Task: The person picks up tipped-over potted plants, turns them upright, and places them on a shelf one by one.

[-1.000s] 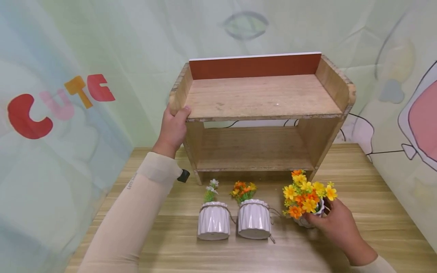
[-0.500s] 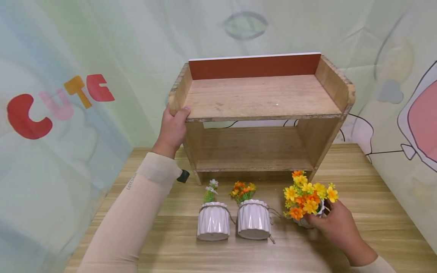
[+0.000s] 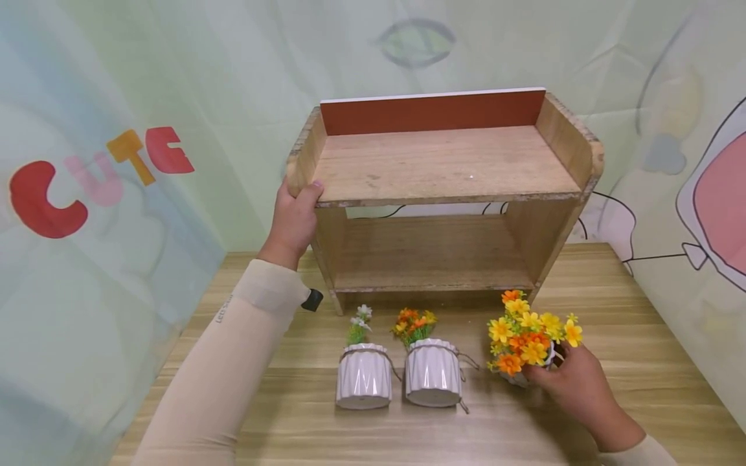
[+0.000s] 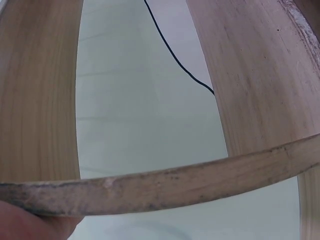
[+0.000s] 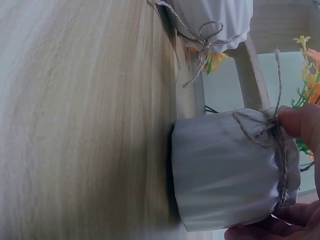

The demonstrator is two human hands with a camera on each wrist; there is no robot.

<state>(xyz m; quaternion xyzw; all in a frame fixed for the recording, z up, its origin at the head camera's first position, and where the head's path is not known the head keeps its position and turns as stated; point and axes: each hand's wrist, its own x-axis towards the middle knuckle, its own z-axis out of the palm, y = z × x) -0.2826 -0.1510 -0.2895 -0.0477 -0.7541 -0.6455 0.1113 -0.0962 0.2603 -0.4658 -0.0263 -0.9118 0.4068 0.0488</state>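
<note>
My left hand (image 3: 294,220) grips the left side panel of a two-tier wooden shelf (image 3: 443,162), its thumb over the front edge of the upper board. With fingers and thumb, my right hand (image 3: 583,388) holds a potted plant of yellow and orange flowers (image 3: 527,336) by its rim. In the right wrist view, its ribbed white pot (image 5: 225,170) has twine tied near the top, and its base is right at the table. Left of it stand a white pot with orange flowers (image 3: 433,375) and a white pot with small white flowers (image 3: 364,378).
The shelf stands on a wood-grain table (image 3: 629,336) against a printed cloth backdrop (image 3: 245,65). A black cable (image 4: 175,57) runs behind the shelf. A small black object (image 3: 313,299) shows at the left cuff.
The yellow and orange flowers have shifted slightly right in the right hand. The left hand stays on the shelf panel, and the other two pots have not moved.
</note>
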